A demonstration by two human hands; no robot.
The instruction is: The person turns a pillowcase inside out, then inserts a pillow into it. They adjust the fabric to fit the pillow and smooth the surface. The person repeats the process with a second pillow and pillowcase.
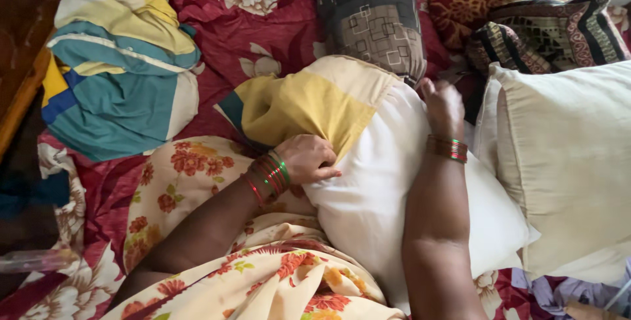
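— Yellow and cream cloth, what is it, there in the middle?

— It is the pillowcase point(309, 100), half pulled over the white pillow point(388, 188). The pillow lies on the bed, across my lap, and its lower part is bare.

— And your hands, what do they do?

— My left hand point(307, 159) is closed on the open edge of the pillowcase, the fingers pinch the cloth against the pillow. My right hand point(444, 106) lies at the top of the pillow on its far side, just beside the case; the fingers are bent, but if they grip something I cannot tell. Both wrists carry red and green bangles point(269, 175).

— What is around?

— To the right, touching the pillow, is a cream pillow point(565, 162). Behind it stand dark patterned cushions point(371, 18). To the left, well apart, lies a folded teal and yellow cloth point(115, 70) on the red flowered bedsheet point(243, 27).
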